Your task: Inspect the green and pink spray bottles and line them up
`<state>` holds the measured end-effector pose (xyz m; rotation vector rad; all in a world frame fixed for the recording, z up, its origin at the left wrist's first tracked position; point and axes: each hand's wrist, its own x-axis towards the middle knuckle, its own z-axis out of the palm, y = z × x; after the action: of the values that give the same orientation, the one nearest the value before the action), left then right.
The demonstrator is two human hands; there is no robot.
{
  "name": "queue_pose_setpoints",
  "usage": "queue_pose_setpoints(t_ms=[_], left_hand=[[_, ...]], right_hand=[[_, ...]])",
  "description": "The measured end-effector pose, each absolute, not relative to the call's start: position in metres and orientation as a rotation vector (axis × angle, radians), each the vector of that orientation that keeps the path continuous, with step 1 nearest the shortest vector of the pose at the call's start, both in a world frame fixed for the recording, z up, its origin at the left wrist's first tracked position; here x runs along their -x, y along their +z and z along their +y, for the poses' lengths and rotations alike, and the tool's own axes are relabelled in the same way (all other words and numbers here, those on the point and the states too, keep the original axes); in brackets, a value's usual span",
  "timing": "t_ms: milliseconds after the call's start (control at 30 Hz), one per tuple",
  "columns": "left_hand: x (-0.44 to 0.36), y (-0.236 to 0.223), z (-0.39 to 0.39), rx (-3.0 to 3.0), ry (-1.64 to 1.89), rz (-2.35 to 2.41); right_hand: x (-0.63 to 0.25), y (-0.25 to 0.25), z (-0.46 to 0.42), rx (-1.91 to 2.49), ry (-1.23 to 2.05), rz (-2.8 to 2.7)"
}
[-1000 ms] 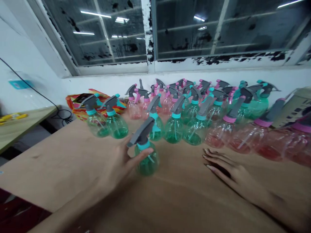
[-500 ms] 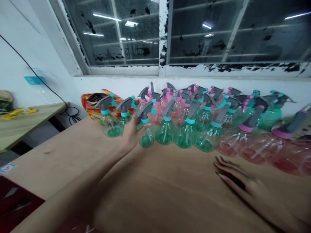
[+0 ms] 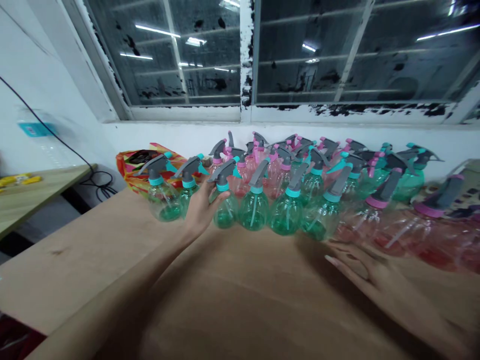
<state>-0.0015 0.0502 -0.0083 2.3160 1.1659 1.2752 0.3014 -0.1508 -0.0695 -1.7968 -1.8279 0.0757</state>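
My left hand (image 3: 200, 210) is closed around the neck of a green spray bottle (image 3: 226, 214) with a grey and turquoise trigger head. That bottle stands upright on the wooden table (image 3: 240, 290), in the front row. To its right are more green spray bottles, such as one (image 3: 254, 212) with its grey lever toward me. My right hand (image 3: 369, 275) holds nothing; its fingers are stretched out low over the table. Its fingertips are close to the base of another green bottle (image 3: 317, 222) and a pink spray bottle (image 3: 360, 220).
Several pink and green bottles crowd behind the front row, below a window (image 3: 318, 55). A red and yellow bag (image 3: 129, 172) lies behind the left bottles. At the far left are a second table (image 3: 41, 195) and a black cable (image 3: 103, 185). A box (image 3: 470, 180) stands far right.
My right hand has moved a little left and nearer the front bottles. The left hand keeps its grip on the same bottle. The whole view has shifted slightly.
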Motion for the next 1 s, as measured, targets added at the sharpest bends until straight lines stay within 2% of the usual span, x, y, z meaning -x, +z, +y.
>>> queue_pose_setpoints(t_ms=[133,300,633,1000], left_hand=[[0.012,-0.011,0.041,-2.275,1.345,1.086],[0.033,-0.015,0.017,-2.185,1.375,1.082],[0.083,-0.003,-0.067,-2.172,1.266,1.265],[0.081,-0.022,-0.080,-2.100,1.080,1.259]], right_hand=[[-0.266,-0.031,-0.122,1.812,0.222,-1.761],[-0.219,-0.007,-0.074,1.685,0.096,-1.798],[-0.179,-0.013,-0.019,1.851,-0.004,-1.718],[-0.169,-0.012,-0.037,1.921,-0.105,-1.709]])
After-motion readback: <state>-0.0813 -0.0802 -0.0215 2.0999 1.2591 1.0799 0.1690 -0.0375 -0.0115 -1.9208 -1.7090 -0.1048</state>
